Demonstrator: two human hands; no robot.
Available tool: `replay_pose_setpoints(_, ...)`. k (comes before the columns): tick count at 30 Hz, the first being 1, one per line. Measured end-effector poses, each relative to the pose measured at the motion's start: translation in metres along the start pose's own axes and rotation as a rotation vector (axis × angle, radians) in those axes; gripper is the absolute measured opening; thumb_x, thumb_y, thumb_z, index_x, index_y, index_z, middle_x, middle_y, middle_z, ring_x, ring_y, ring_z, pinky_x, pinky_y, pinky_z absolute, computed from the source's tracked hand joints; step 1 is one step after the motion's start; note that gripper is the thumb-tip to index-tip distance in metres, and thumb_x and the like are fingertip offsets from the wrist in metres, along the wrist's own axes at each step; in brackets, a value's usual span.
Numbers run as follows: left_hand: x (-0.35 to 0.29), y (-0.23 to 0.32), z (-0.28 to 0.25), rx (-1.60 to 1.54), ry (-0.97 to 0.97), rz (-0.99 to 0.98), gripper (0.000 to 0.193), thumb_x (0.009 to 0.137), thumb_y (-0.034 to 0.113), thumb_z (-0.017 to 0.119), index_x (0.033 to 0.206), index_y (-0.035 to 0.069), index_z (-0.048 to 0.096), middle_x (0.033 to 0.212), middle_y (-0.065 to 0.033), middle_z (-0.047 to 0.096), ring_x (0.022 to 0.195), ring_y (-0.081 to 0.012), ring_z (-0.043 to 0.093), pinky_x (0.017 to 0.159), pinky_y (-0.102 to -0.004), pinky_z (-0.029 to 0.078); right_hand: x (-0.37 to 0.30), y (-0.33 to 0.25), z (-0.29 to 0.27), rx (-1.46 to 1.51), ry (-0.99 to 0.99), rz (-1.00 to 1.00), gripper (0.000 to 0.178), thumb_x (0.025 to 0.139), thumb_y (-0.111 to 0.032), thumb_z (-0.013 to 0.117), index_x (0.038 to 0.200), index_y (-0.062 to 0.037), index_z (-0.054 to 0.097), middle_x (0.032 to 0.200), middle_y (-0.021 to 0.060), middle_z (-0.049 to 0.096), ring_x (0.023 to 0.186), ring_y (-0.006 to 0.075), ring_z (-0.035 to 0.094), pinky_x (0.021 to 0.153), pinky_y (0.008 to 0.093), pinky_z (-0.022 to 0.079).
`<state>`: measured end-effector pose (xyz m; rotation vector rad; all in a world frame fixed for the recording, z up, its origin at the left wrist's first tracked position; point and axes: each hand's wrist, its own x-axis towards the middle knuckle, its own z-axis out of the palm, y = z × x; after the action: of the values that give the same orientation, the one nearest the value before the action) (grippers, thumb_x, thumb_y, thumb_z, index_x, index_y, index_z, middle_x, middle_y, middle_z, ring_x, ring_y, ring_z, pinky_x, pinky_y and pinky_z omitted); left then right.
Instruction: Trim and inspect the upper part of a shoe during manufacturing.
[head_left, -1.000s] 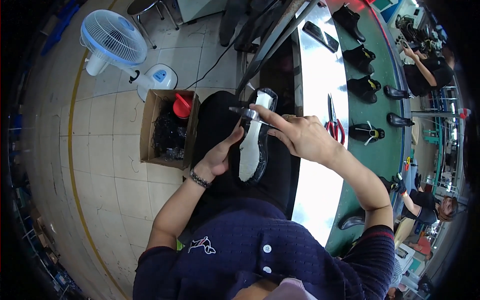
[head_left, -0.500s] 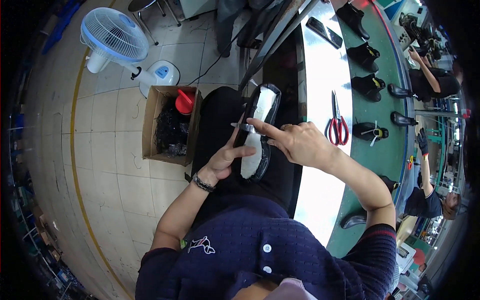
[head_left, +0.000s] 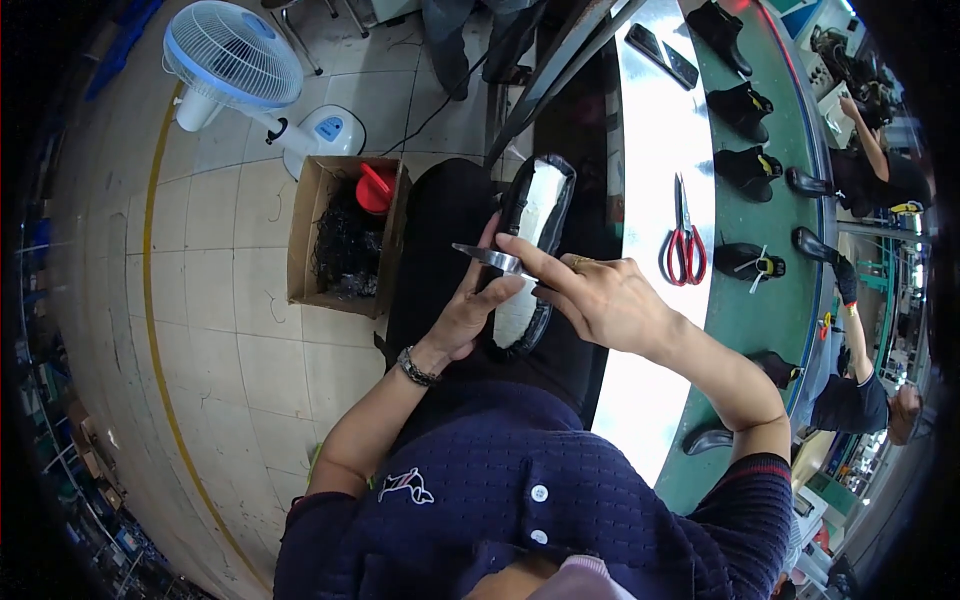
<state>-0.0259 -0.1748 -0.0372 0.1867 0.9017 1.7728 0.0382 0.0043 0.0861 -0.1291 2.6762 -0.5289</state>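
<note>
A black boot (head_left: pixel 545 205) lies sole-up across my lap, its white, unsoled bottom facing me and black edging around it. My left hand (head_left: pixel 468 318) is closed around the boot's left side, with the thumb lying over the white bottom. In my right hand (head_left: pixel 615 300) is a knife, its short metal blade (head_left: pixel 488 257) pointing left across the middle of the boot. The right index finger stretches along the blade. My fingers hide the handle, and I cannot tell whether the edge touches the boot.
Red-handled scissors (head_left: pixel 685 245) and a phone (head_left: pixel 662 55) lie on the metal bench (head_left: pixel 640 370) to my right. Beyond runs a green conveyor (head_left: pixel 735 215) with several black boots; co-workers are past it. At left stand a cardboard box (head_left: pixel 300 240) of black scraps and a fan (head_left: pixel 235 60).
The knife blade has slid slightly left and now reaches further past the boot's edge. The boot leans a little more to the right at its far end. Both hands keep their hold.
</note>
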Motion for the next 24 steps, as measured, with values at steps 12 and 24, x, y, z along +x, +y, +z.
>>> replay_pose_setpoints(12, 0.003, 0.006, -0.008, 0.045, -0.086, -0.1, 0.119, 0.074, 0.002, 0.078, 0.152, 0.031, -0.007, 0.149, -0.006, 0.029, 0.135, -0.0203, 0.033, 0.11, -0.0388, 0.031, -0.005, 0.004, 0.02, 0.017, 0.004, 0.072, 0.069, 0.095, -0.019, 0.052, 0.152, -0.0249, 0.014, 0.073, 0.0117, 0.062, 0.051, 0.0233, 0.062, 0.043, 0.0342, 0.052)
replay_pose_setpoints(24, -0.001, -0.011, -0.031, 0.076, -0.27, 0.048, 0.12, 0.075, 0.0, 0.076, 0.152, 0.028, -0.012, 0.147, -0.0075, 0.03, 0.127, -0.0192, 0.042, 0.101, -0.0353, 0.042, -0.027, -0.027, 0.038, -0.003, 0.04, -0.076, 0.076, 0.093, -0.013, 0.049, 0.153, -0.029, 0.006, 0.078, 0.0207, 0.063, 0.052, 0.0241, 0.064, 0.041, 0.0321, 0.051)
